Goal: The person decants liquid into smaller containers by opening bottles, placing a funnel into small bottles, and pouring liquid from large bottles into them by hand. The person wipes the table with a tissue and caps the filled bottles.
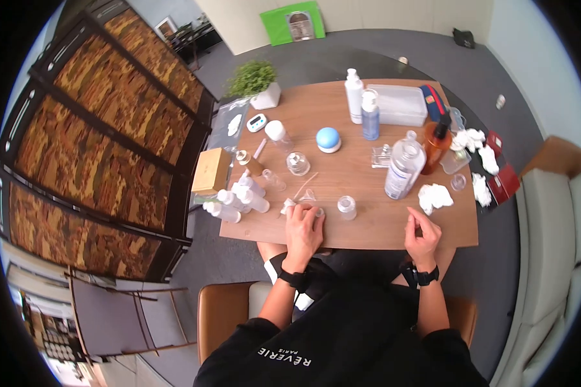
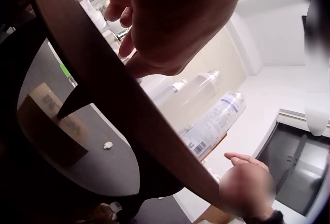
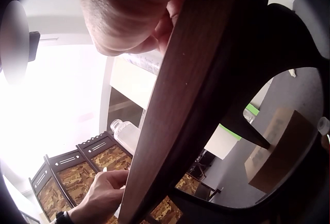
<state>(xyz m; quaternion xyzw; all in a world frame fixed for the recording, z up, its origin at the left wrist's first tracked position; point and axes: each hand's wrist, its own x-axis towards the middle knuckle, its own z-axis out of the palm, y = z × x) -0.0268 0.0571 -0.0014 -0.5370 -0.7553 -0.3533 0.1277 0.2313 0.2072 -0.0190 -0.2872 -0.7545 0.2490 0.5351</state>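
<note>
My left hand [image 1: 303, 231] rests at the table's front edge, palm down with fingers bent. A small clear round piece [image 1: 319, 212] lies right at its thumb and index fingertips; I cannot tell whether they pinch it. Just beyond the fingers are a small clear funnel [image 1: 309, 195] and a white nozzle-like piece [image 1: 288, 205]. To their right stands a small clear jar [image 1: 346, 207]. Over the front edge on the right, my right hand [image 1: 423, 238] is loosely curled and holds nothing. Crumpled white tissue [image 1: 435, 198] and a large clear bottle [image 1: 404, 166] are beyond it.
Several white bottles [image 1: 244, 197] cluster at the left by a wooden box [image 1: 211, 171]. Farther back are a blue-topped round container [image 1: 328, 139], a blue bottle [image 1: 370, 116] and a clear plastic box [image 1: 400, 105]. An amber pump bottle [image 1: 436, 148] stands at the right.
</note>
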